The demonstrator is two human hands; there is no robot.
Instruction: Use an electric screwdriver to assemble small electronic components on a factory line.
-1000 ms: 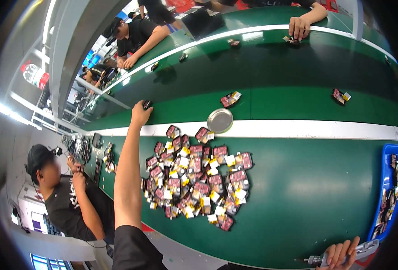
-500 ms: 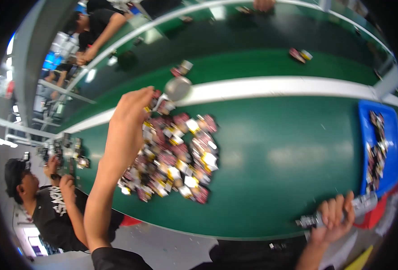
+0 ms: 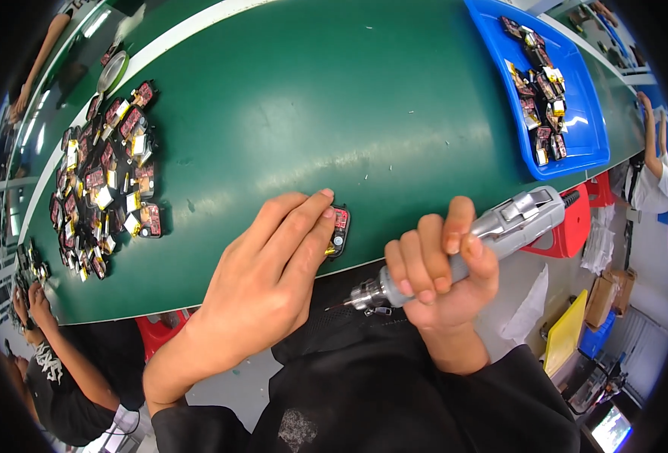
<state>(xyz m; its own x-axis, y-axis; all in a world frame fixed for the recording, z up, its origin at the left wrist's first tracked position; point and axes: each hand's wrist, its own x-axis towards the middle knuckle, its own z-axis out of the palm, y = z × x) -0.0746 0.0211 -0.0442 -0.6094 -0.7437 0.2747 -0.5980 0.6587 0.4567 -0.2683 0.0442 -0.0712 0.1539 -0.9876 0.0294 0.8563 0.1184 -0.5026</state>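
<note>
Near the front edge of the green table (image 3: 296, 128), my left hand (image 3: 262, 268) has its fingers closed on a small black-cased electronic module (image 3: 340, 230). A red circuit board and a bit of yellow show inside the case; the rest is under my fingers. To the right, my right hand (image 3: 455, 279) is wrapped round a grey electric screwdriver (image 3: 526, 215). Its thin bit points left and slightly down, below the module and apart from it. On the left lies a heap of similar modules (image 3: 96, 177), several with white and yellow battery parts showing.
A blue tray (image 3: 602, 124) with several modules stands at the far right. Beyond the heap is a small round dish (image 3: 113, 72), next to a white rail (image 3: 190, 26). Red stools (image 3: 568, 226) are under the table's edge. A co-worker (image 3: 70, 377) sits at the left.
My view has swung to the right and down. My left hand has come from the heap to the near edge with a module. The screwdriver has come closer to my left hand.
</note>
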